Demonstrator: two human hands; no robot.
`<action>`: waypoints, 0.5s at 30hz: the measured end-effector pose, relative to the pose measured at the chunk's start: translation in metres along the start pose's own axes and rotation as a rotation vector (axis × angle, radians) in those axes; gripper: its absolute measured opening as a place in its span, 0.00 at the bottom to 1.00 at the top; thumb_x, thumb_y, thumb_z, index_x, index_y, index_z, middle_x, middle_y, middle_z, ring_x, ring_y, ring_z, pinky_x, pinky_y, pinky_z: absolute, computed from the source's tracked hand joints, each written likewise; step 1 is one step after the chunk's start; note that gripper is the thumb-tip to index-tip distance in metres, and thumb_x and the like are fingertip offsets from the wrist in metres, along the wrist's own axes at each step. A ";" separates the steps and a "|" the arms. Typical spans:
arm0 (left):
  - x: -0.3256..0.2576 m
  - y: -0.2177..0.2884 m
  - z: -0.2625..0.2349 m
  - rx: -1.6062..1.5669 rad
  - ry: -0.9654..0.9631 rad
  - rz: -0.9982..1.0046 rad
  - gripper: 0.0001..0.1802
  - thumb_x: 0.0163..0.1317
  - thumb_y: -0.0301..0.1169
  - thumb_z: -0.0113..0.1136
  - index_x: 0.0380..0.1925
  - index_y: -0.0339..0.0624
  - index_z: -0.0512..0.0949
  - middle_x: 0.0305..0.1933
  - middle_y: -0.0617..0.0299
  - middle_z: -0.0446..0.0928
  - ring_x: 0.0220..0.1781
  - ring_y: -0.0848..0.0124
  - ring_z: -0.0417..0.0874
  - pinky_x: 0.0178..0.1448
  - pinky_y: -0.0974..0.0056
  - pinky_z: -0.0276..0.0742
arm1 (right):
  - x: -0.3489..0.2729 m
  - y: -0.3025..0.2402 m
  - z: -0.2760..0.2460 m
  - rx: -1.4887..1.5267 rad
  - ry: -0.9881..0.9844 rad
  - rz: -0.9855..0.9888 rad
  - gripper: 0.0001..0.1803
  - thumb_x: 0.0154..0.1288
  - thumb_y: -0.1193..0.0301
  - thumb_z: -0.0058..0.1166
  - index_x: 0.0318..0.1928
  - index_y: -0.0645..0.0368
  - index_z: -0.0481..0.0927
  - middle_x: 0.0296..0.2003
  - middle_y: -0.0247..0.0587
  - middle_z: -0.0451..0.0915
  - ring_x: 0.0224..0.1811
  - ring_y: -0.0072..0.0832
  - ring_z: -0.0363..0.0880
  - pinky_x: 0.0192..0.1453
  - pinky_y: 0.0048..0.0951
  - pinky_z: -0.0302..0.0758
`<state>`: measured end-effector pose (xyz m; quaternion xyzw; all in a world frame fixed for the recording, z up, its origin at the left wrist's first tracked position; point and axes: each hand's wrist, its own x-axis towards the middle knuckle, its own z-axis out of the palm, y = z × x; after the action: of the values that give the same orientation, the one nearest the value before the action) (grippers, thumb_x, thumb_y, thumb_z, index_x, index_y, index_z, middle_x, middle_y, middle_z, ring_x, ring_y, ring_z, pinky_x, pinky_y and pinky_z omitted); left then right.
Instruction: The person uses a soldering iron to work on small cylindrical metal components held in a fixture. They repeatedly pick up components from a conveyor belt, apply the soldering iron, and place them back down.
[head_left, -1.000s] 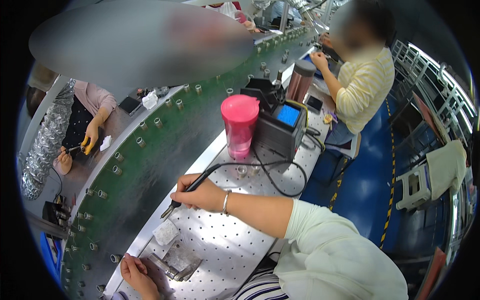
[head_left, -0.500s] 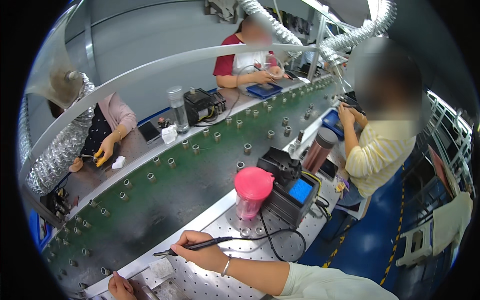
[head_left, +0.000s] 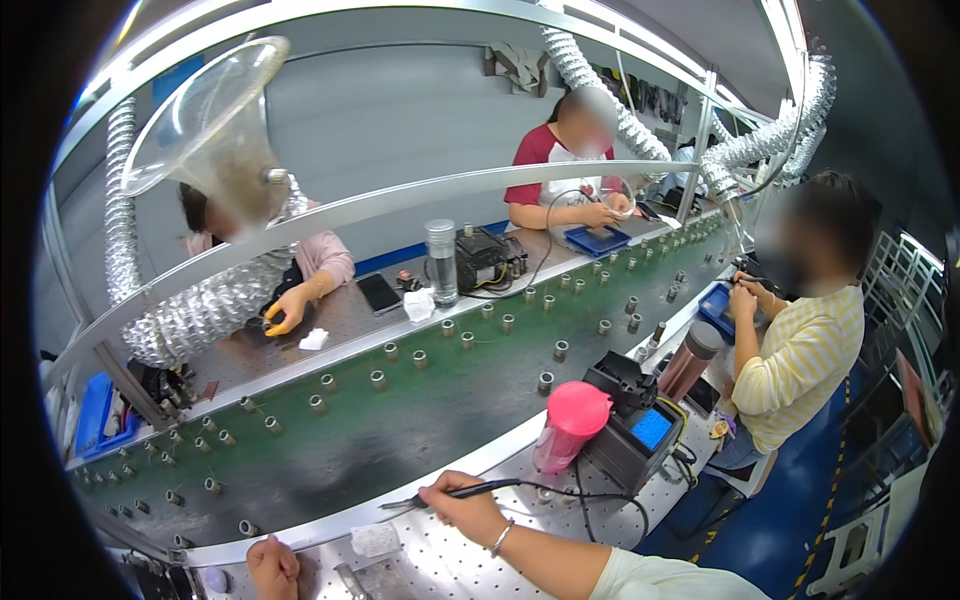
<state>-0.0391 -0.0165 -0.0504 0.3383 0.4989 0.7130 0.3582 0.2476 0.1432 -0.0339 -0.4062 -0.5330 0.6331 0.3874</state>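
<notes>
Currently listed, clock positions read as seen in the head view: one right hand (head_left: 468,508), fingers and thumb pinched around a black pen-shaped iron (head_left: 492,486), the tip pointing to nine o'clock. Grip is like that on a pencil, probably because a slim handle steers best so. One left hand (head_left: 273,568), between eight and nine o'clock of the right, fingers folded loosely on themselves, nothing visible in them; it likely serves as a rest at the bench edge. One white pad (head_left: 375,541), six o'clock of the tip, apparently set there for short reach. One metal piece (head_left: 350,580), three o'clock of the left hand, partly cut off by the lower border. One black cord (head_left: 560,490), leaving the handle toward three o'clock, its slack presumably sparing the wrist any pull. One pink-lidded cup (head_left: 572,430), two o'clock of the right hand, beside a black box (head_left: 625,455) with a blue insert (head_left: 651,429); both stand back, seemingly to free the working spot. Iron, condition: dark handle, narrow, tapering to a paler, metallic-looking tip; held almost level over the bench rim (head_left: 340,522), short of the green belt (head_left: 440,420). Whether the tip touches the rim, cannot tell.
</notes>
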 end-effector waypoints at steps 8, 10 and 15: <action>0.015 -0.019 0.013 0.306 0.165 0.052 0.24 0.65 0.34 0.55 0.09 0.48 0.62 0.09 0.73 0.59 0.10 0.84 0.54 0.14 0.73 0.45 | 0.001 0.005 -0.001 0.122 -0.007 -0.026 0.11 0.61 0.67 0.59 0.25 0.58 0.74 0.16 0.28 0.73 0.16 0.12 0.67 0.20 0.17 0.63; 0.021 -0.025 0.012 0.310 0.218 0.062 0.25 0.65 0.34 0.55 0.09 0.48 0.61 0.09 0.74 0.58 0.11 0.84 0.54 0.15 0.73 0.44 | -0.001 0.001 0.004 0.170 -0.009 -0.057 0.10 0.61 0.71 0.59 0.25 0.59 0.73 0.16 0.29 0.73 0.15 0.13 0.66 0.19 0.17 0.64; 0.032 -0.020 0.029 0.254 0.230 0.037 0.26 0.64 0.33 0.56 0.07 0.45 0.61 0.10 0.73 0.58 0.14 0.84 0.54 0.19 0.71 0.47 | -0.006 -0.004 0.007 0.199 0.019 -0.044 0.09 0.61 0.73 0.58 0.26 0.60 0.73 0.16 0.30 0.72 0.14 0.14 0.65 0.19 0.18 0.63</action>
<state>-0.0277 0.0295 -0.0575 0.3064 0.6164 0.6846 0.2398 0.2432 0.1356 -0.0282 -0.3600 -0.4728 0.6702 0.4447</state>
